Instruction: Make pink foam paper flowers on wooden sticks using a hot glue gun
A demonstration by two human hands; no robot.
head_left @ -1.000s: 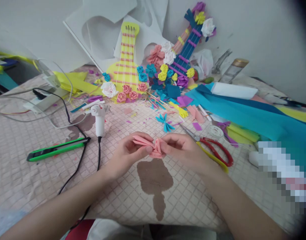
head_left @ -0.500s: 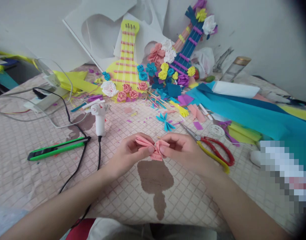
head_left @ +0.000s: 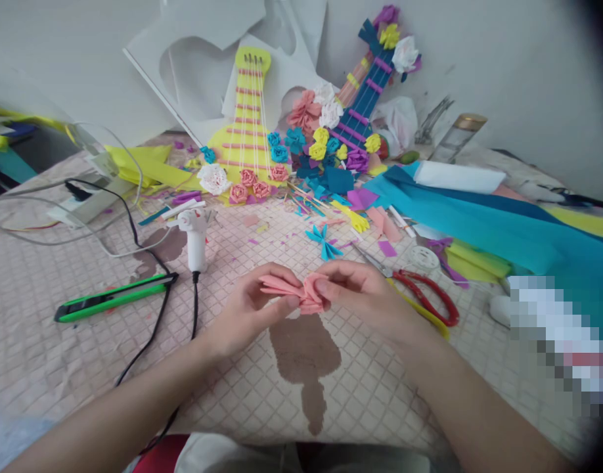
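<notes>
Between my two hands is a folded pink paper flower [head_left: 311,294], held just above the quilted table cover. My left hand [head_left: 262,305] pinches its pleated left side between thumb and fingers. On its right side, the thumb of my right hand [head_left: 355,289] presses into the folds, with the fingers curled behind. A blue folded paper piece [head_left: 324,243] lies on the table just beyond the fingertips. Scissors [head_left: 427,295] with red and yellow handles rest to the right of my right hand.
A white glue gun [head_left: 196,243] stands left of my hands, its black cord running toward me. Further left lies a green utility knife [head_left: 111,299]. At the back lean a yellow paper guitar [head_left: 245,135] and a blue one [head_left: 365,108]. Blue paper sheets [head_left: 479,217] spread rightward.
The pink flower's right-hand folds have been turned and bunched more tightly under my right thumb. The pleats at the left lie flatter and closer together. My view has shifted slightly.
</notes>
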